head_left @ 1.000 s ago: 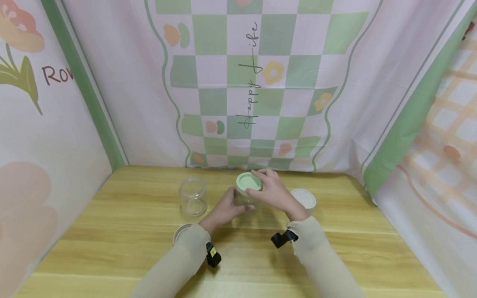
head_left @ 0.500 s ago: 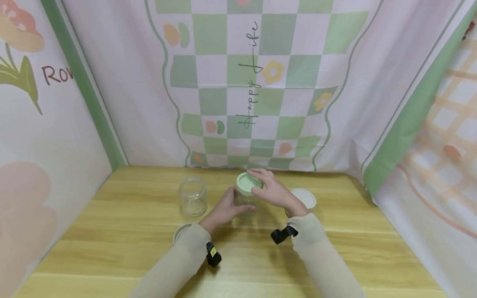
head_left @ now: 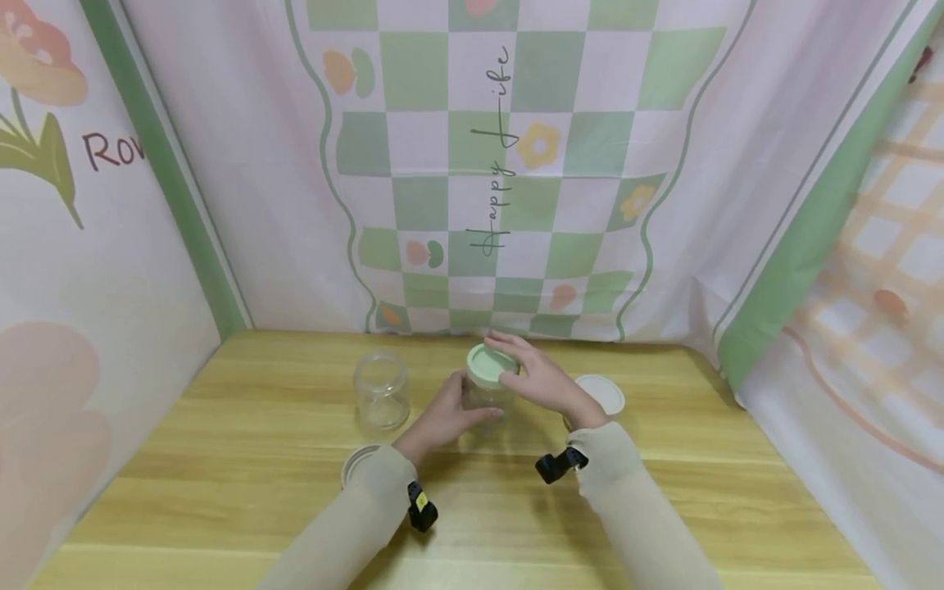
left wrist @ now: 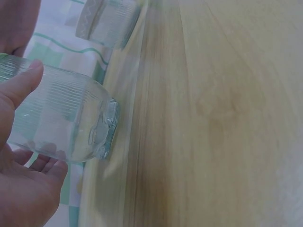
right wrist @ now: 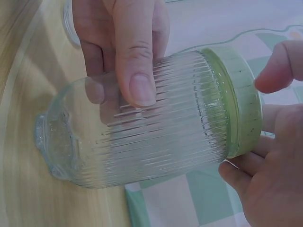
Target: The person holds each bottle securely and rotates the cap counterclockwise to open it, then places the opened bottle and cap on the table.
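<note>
Near the middle of the far edge of the wooden surface [head_left: 280, 418], we have the ribbed glass jar [right wrist: 165, 127], upright, a green lid [head_left: 485, 363] seated across its mouth! Left hand [head_left: 442, 414] is wrapped round the body, thumb along the near side, fingers curled behind, spread just as far as the glass is wide: a proper grip. Up top it's the right hand [head_left: 546, 381], thumb at the near rim of the green lid and fingers reaching over to the far rim, pinching it between them. Whether the jar's base touches the surface, I can't tell.

Look left, toward the far left corner: an open-topped glass jar [head_left: 381, 401], standing well apart from the hands. Over on the right, partly behind the right wrist, a second ribbed jar [left wrist: 111, 21] wears a white lid [head_left: 603, 393]. Closer to the near edge, a round pale-rimmed object [head_left: 356, 463] peeks out beside the left sleeve [head_left: 347, 516], mostly covered. Black devices sit at both wrists, and behind the far edge hangs a checked cloth [head_left: 483, 197] reading "Happy Life".
</note>
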`<state>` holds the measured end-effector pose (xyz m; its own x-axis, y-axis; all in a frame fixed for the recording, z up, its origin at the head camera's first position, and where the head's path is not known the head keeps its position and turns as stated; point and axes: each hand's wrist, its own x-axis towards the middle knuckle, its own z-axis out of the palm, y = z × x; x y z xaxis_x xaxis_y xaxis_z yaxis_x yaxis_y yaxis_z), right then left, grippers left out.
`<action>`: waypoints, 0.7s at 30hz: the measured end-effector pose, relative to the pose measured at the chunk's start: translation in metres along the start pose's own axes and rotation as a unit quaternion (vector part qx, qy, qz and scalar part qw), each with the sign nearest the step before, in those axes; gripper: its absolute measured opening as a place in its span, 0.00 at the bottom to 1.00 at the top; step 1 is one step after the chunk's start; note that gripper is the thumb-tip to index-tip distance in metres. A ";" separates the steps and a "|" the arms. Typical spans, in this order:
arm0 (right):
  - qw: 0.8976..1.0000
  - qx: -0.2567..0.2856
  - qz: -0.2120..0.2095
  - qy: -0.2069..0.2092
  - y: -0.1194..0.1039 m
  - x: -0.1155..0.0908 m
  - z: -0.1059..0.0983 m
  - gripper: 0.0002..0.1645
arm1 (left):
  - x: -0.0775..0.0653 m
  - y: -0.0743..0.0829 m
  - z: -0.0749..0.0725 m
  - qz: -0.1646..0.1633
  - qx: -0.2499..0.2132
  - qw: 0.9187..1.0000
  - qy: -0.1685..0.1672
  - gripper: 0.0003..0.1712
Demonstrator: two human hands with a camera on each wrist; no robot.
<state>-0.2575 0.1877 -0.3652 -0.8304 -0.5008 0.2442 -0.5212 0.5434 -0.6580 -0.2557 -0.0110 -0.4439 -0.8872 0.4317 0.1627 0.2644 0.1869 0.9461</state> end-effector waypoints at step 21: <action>0.968 -0.207 0.089 0.113 -0.025 -0.005 0.015 0.55 | -0.003 0.001 -0.001 -0.014 0.001 1.000 -0.012 0.50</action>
<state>-0.2375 0.1670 -0.3608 -0.9122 -0.2389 0.3330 -0.3605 0.8542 -0.3747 -0.2534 -0.0133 -0.4430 -0.8849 0.4477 0.1284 0.2399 0.2018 0.9496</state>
